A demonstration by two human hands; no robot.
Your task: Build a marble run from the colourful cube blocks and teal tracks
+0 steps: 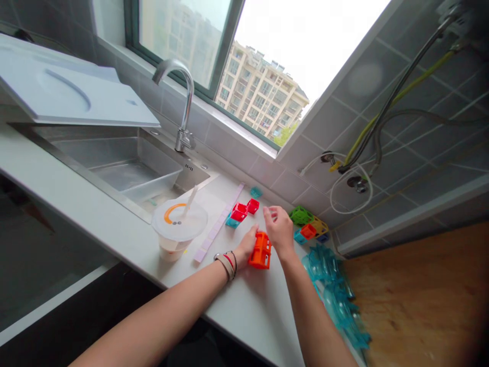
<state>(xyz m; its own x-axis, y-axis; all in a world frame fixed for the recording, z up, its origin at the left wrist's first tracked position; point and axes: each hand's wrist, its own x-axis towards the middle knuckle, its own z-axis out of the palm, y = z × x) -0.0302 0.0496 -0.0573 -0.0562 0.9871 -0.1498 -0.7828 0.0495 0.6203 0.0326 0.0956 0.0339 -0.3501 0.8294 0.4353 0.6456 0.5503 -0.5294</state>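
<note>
My left hand (246, 245), with bands around its wrist, grips an orange plastic openwork toy piece (261, 251) just above the white counter. To its right, my right hand (278, 228) is raised with the fingers curled in a pinch; whatever they may hold is too small to make out. Behind my left hand are a red block piece (239, 211) on a teal one and another red piece (252, 206). A small teal piece (255, 192) lies near the wall. Right of my right hand stand green (301, 215), yellow and orange toy pieces in a cluster.
A lidded drink cup (179, 229) with a straw stands left, beside a pale purple strip (219, 221). Further left are the steel sink (76, 163), faucet (185, 107) and a white panel (69, 92). Translucent teal pieces (332, 285) pile along the right edge by a wooden board (416, 290).
</note>
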